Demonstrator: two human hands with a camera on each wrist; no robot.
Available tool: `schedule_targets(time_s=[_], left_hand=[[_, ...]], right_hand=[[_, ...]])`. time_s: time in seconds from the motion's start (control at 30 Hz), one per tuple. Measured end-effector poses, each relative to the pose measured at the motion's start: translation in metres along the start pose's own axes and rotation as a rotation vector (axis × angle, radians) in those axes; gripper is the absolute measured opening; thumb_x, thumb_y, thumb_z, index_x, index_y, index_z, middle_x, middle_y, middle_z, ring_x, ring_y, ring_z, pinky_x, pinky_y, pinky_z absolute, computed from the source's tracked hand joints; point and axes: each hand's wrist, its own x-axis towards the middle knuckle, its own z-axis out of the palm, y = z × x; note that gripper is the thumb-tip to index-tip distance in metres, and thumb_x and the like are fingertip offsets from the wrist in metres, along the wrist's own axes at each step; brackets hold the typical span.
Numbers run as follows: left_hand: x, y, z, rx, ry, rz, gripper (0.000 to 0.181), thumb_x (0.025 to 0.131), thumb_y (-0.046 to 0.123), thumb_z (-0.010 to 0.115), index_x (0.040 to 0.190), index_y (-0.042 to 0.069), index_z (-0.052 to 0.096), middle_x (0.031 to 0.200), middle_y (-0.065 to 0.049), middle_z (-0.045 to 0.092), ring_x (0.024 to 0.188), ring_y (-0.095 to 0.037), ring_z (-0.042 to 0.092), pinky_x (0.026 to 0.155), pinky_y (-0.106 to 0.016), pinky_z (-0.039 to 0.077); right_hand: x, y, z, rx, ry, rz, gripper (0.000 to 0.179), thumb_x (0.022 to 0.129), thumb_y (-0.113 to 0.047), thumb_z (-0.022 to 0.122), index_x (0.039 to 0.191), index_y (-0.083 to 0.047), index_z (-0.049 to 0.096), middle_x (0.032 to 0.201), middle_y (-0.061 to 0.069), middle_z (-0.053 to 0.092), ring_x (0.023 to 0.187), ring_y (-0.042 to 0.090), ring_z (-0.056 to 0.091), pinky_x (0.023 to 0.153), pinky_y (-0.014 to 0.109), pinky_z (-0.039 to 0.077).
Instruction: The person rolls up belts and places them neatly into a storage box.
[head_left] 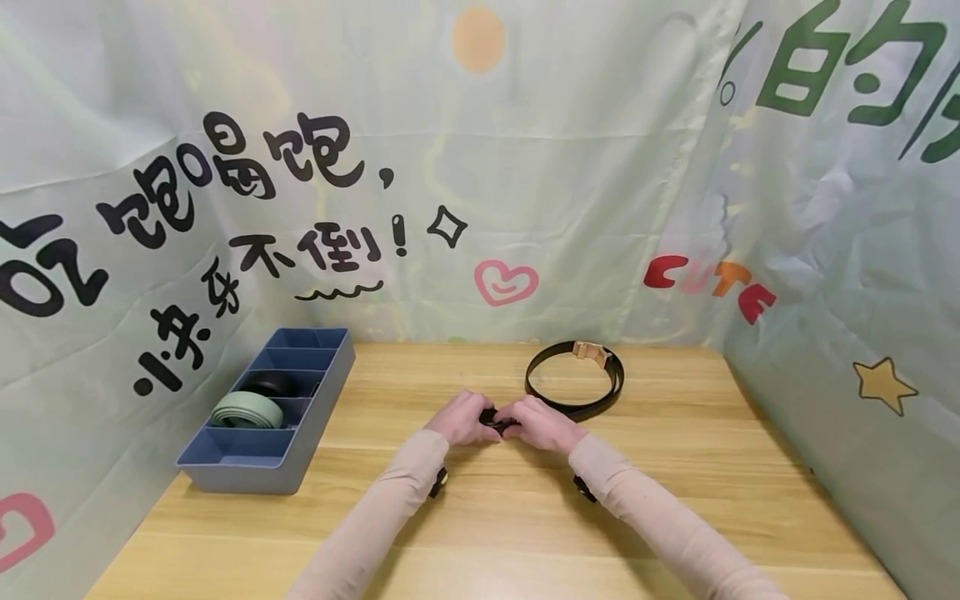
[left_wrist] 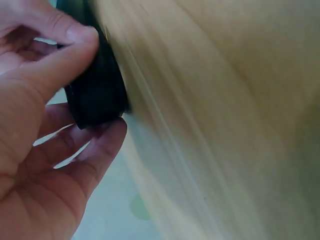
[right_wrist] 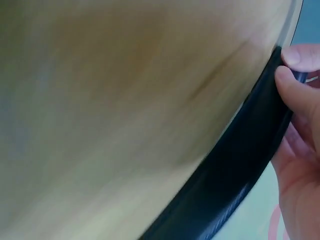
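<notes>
Near the middle of the table, my left hand (head_left: pixel 457 417) and right hand (head_left: pixel 542 423) meet at a black belt (head_left: pixel 489 417). In the left wrist view, the left thumb and fingers hold a dark, folded or coiled part of the belt from both sides. A black strap (right_wrist: pixel 235 145) runs from the right fingertips toward the bottom of the right wrist view, pinched at its end by those fingers. Just beyond the right hand, a wide black loop of belt (head_left: pixel 617 387) stands on edge with a gold buckle (head_left: pixel 592 354).
At the left stands a blue-grey divided box (head_left: pixel 315 437). A rolled pale green belt (head_left: pixel 247 410) and a rolled black belt (head_left: pixel 268 383) sit in its compartments. Printed cloth (head_left: pixel 585 208) walls the wooden table (head_left: pixel 675 467) at the back and sides.
</notes>
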Motion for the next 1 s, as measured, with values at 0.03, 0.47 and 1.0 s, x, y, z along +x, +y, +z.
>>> schedule_targets(time_s=[0.03, 0.47, 1.0], left_hand=[[0.0, 0.0, 0.0, 0.001, -0.005, 0.013, 0.025, 0.078, 0.033, 0.084, 0.092, 0.017, 0.073, 0.087, 0.004, 0.071, 0.075, -0.008, 0.059, 0.072, -0.023, 0.048], [-0.002, 0.001, 0.0, 0.007, 0.038, -0.019, 0.031, 0.072, 0.037, 0.087, 0.09, 0.015, 0.074, 0.084, 0.002, 0.071, 0.074, -0.011, 0.058, 0.071, -0.025, 0.048], [-0.007, -0.004, -0.005, -0.023, -0.005, -0.007, 0.048, 0.075, 0.033, 0.085, 0.115, 0.01, 0.072, 0.108, -0.005, 0.072, 0.09, -0.015, 0.063, 0.083, -0.029, 0.051]], right_hand=[[-0.001, 0.001, -0.001, 0.005, -0.005, 0.004, 0.019, 0.087, -0.008, 0.072, 0.106, -0.014, 0.073, 0.102, -0.001, 0.074, 0.091, 0.009, 0.068, 0.077, 0.026, 0.054], [0.002, -0.002, 0.001, 0.021, 0.001, 0.027, 0.011, 0.088, -0.013, 0.072, 0.099, -0.015, 0.075, 0.096, -0.002, 0.075, 0.085, 0.01, 0.069, 0.073, 0.025, 0.053], [-0.046, 0.045, -0.041, -0.276, 0.021, 0.506, 0.014, 0.088, -0.017, 0.073, 0.074, -0.019, 0.07, 0.076, -0.004, 0.069, 0.069, 0.017, 0.062, 0.06, 0.039, 0.047]])
